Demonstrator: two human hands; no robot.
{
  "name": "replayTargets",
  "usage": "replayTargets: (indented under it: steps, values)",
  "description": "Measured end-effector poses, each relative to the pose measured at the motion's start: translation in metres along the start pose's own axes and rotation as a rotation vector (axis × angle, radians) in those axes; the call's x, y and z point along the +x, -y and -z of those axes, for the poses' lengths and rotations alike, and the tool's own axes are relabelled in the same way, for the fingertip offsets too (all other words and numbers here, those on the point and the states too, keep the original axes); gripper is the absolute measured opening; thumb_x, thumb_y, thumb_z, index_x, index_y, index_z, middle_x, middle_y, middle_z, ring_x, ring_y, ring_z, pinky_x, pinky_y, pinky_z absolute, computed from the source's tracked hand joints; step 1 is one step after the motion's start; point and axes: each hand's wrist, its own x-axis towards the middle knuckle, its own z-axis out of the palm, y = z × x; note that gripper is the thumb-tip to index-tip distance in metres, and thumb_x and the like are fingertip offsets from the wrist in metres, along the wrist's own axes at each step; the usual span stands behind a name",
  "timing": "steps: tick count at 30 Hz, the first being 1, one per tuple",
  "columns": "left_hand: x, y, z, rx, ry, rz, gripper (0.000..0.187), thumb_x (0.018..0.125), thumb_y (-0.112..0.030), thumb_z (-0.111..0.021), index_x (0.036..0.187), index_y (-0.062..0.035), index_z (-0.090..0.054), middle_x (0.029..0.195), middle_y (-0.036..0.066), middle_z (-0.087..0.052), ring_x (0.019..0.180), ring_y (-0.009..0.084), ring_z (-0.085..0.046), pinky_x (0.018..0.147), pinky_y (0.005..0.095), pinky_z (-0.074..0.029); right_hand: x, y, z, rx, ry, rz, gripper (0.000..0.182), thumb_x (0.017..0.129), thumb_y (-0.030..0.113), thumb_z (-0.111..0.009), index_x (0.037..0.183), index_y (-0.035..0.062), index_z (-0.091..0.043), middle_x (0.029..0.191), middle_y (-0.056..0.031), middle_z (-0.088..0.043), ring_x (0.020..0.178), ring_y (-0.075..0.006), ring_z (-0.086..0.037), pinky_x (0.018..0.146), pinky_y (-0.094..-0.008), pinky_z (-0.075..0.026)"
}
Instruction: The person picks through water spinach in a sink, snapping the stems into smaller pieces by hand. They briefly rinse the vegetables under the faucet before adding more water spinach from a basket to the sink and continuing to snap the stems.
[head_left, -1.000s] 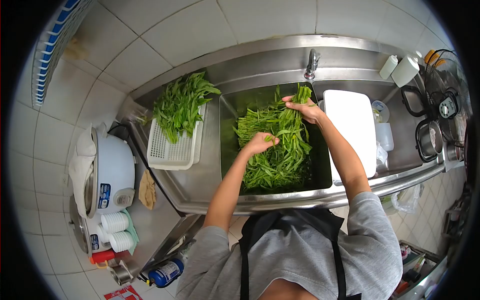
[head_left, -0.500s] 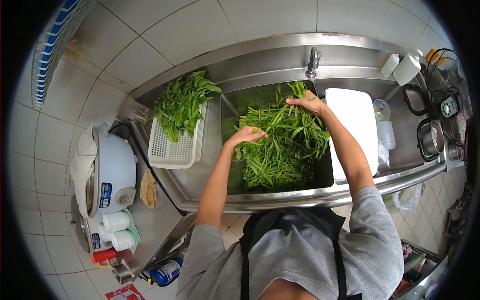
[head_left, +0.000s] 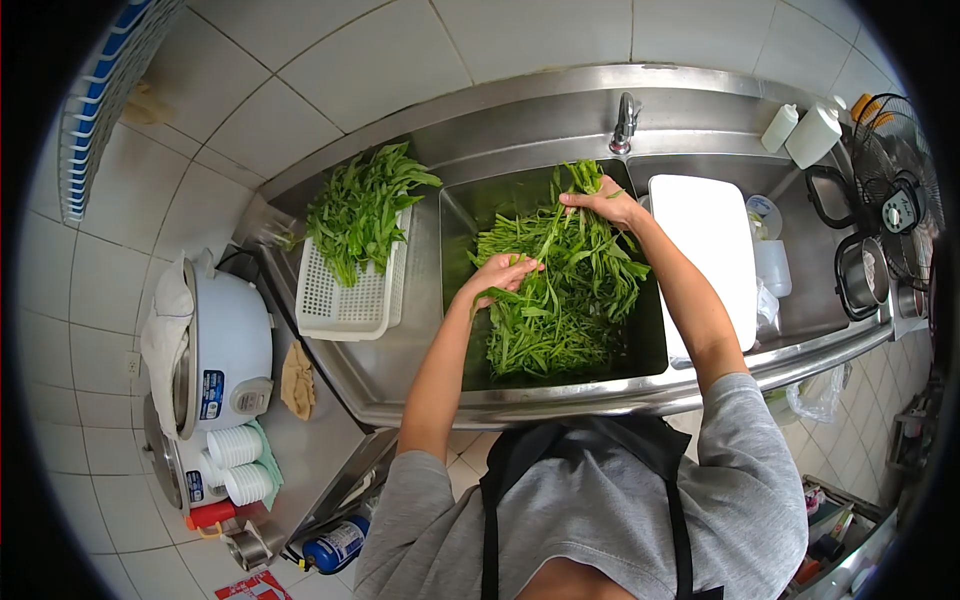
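Observation:
A heap of leafy greens with long stems, looking like water spinach (head_left: 560, 330), fills much of the left sink basin (head_left: 462, 215). Near the basin's back right corner, my right hand (head_left: 605, 203) is closed round a bunch of stems, their leaves hanging toward the front. My left hand (head_left: 503, 274) pinches stems at the left side of the heap, fingertips together. To the left, a white perforated basket (head_left: 340, 310) holds more of the same greens (head_left: 368, 205) at its back end.
Behind the basin stands a faucet (head_left: 626, 125). A white board (head_left: 705, 265) covers part of the right side, with plastic containers (head_left: 772, 268) beyond it. White bottles (head_left: 800, 135) and a fan (head_left: 895, 190) are at far right. A rice cooker (head_left: 232, 340) stands at left.
My left hand has shifted slightly right, toward the middle of the heap. My right hand has moved a little left with its bunch, and the hanging leaves follow.

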Motion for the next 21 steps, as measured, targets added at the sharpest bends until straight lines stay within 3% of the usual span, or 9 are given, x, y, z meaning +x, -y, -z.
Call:
replayTargets:
  steps: [10, 13, 17, 21]
  values:
    - [0.009, -0.003, -0.006, -0.112, -0.163, -0.027, 0.022, 0.080, -0.028, -0.057, 0.082, -0.0060, -0.058, 0.069, -0.004, -0.039, 0.052, 0.0058, -0.031, 0.048, 0.0213, -0.026, 0.004, 0.011, -0.003, -0.136, -0.021, 0.034, 0.030, 0.072, 0.031, -0.071, 0.072, 0.0027, -0.061, 0.062, -0.0021, -0.060, 0.055, -0.0089, -0.051, 0.052, -0.0238, -0.040]
    - [0.016, 0.000, -0.005, -0.289, -0.343, 0.046, 0.023, 0.079, -0.026, -0.055, 0.082, -0.0041, -0.058, 0.069, -0.001, -0.039, 0.053, 0.0073, -0.032, 0.049, 0.0216, -0.029, 0.001, 0.013, -0.009, -0.170, -0.035, 0.065, 0.029, 0.073, 0.030, -0.070, 0.071, 0.0024, -0.061, 0.063, -0.0024, -0.059, 0.055, -0.0076, -0.050, 0.052, -0.0231, -0.040]
    - [0.029, 0.024, -0.002, -0.516, -0.480, 0.012, 0.029, 0.079, -0.026, -0.055, 0.097, -0.0036, -0.053, 0.070, 0.000, -0.040, 0.054, 0.0101, -0.039, 0.051, 0.0241, -0.033, -0.003, 0.015, -0.012, -0.189, -0.113, 0.060, 0.032, 0.073, 0.032, -0.071, 0.075, 0.0012, -0.061, 0.067, -0.0035, -0.061, 0.059, -0.0090, -0.051, 0.057, -0.0248, -0.041]
    - [0.025, 0.066, 0.028, -0.421, -0.509, -0.152, 0.030, 0.087, -0.028, -0.054, 0.102, -0.0017, -0.052, 0.082, 0.002, -0.047, 0.060, 0.0096, -0.044, 0.057, 0.0270, -0.038, -0.007, 0.014, 0.009, -0.203, -0.219, 0.104, 0.035, 0.072, 0.034, -0.070, 0.080, 0.0005, -0.063, 0.070, -0.0042, -0.062, 0.064, -0.0106, -0.053, 0.062, -0.0267, -0.043]
